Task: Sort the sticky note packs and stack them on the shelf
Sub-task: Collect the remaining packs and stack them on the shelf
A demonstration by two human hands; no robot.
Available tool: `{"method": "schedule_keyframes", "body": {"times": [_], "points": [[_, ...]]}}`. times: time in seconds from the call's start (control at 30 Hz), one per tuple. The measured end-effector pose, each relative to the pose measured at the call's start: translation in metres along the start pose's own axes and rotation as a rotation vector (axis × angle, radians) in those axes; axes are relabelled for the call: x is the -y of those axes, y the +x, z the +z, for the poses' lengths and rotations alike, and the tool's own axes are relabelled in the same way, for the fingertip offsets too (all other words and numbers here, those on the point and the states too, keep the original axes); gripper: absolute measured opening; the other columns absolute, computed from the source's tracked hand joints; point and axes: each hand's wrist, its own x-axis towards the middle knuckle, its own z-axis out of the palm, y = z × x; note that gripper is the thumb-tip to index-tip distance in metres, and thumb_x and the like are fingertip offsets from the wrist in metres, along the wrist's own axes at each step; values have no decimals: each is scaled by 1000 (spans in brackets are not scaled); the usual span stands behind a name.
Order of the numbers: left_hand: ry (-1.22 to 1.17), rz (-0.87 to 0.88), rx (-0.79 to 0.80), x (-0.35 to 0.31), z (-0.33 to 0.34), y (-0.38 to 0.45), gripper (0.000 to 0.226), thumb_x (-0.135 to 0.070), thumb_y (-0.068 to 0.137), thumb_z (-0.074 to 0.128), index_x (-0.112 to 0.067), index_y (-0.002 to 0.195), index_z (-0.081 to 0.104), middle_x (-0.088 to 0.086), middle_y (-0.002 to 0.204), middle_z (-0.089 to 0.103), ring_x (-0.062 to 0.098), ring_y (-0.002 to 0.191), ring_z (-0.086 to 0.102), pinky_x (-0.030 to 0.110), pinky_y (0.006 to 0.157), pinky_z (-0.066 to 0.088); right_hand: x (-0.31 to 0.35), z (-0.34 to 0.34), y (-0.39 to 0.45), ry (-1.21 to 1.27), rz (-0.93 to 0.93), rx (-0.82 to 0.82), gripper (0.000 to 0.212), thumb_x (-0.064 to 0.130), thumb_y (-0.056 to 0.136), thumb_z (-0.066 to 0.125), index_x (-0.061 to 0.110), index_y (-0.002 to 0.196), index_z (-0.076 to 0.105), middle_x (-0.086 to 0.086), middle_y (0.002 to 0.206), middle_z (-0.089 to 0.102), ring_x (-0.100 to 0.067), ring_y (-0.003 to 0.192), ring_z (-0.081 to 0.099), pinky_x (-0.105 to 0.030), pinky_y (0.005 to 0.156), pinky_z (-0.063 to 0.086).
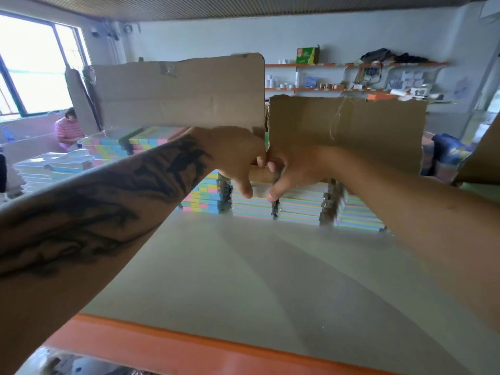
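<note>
Pastel sticky note packs point(297, 207) lie stacked in several low piles at the back of the pale shelf board point(243, 266). A taller pile of blocked-colour packs point(205, 196) stands to their left. Two upright cardboard sheets back the shelf: a left one point(178, 93) and a right one point(349, 131). Both my arms reach over the shelf. My left hand point(238, 161) and my right hand point(292, 169) meet above the piles, fingers curled round the lower cardboard edge point(261, 174) where the sheets join. The thumbs point down over the top packs.
The shelf has an orange front rail point(189, 339). More sticky note packs point(113, 147) are heaped on a table at the left, where a seated person point(67, 128) works. Wall shelves point(324, 77) with small items run along the back. A window point(32, 66) is at the left.
</note>
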Motion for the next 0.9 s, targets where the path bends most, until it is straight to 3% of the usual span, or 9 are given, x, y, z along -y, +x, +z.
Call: {"method": "schedule_keyframes", "body": {"times": [0.1,0.13,0.2,0.33,0.43,0.6,0.67,0.77,0.9], "points": [[-57,-24,-56,7,-10,-24,67,-60,72,83,-34,130,63,-15,113,63,15,100,61,35,94,50,6,-10,-11,13,-31,-26,47,52,73,87,29,97,54,13,91,52,-5,81,51,-22,73,43],[-116,-51,-73,14,-14,-34,61,-56,74,83,-33,127,64,-13,120,63,15,106,60,36,99,49,11,-15,-15,14,-36,-51,44,51,77,85,29,102,57,14,97,54,-5,87,52,-21,75,41],[-247,-114,-86,30,-19,-55,43,-48,79,83,-35,116,66,-13,126,61,13,110,55,33,105,43,23,-25,-19,46,-47,-118,44,51,78,83,28,109,61,11,105,57,-10,97,56,-28,78,44],[-261,-155,-175,66,-31,-88,65,-56,73,83,-42,133,62,-20,127,59,9,118,54,34,105,41,59,-36,-11,57,-82,-221,37,51,82,80,29,107,64,12,102,61,-9,92,60,-32,74,44],[-440,-71,-184,80,-29,-95,71,-48,75,85,-45,139,56,-26,134,56,5,122,55,34,107,42,86,-40,2,-1,-71,-219,37,51,84,78,29,111,63,13,106,62,-9,97,61,-33,82,49],[-585,36,-216,104,-16,-88,74,-37,78,86,-33,144,52,-15,139,58,9,121,59,34,103,53,111,-45,22,-75,37,-198,52,48,76,83,27,116,56,7,114,62,-18,104,61,-43,95,52],[-584,51,-233,122,-13,-87,73,-40,77,86,-34,141,53,-14,136,60,10,121,59,39,105,52,119,-46,27,-56,64,-194,58,45,77,84,29,122,52,8,122,57,-16,109,58,-38,90,51],[-479,65,-208,149,-5,-84,73,-47,75,86,-37,140,53,-16,135,60,9,122,58,33,105,46,134,-42,39,-28,91,-163,64,48,76,86,32,126,51,13,123,54,-12,112,56,-32,88,50],[-409,89,-142,180,8,-76,78,-51,74,85,-33,143,53,-16,138,57,11,122,56,28,97,38,147,-35,64,-67,168,-85,55,48,69,89,35,111,55,14,114,56,-13,108,59,-40,94,54]]}}
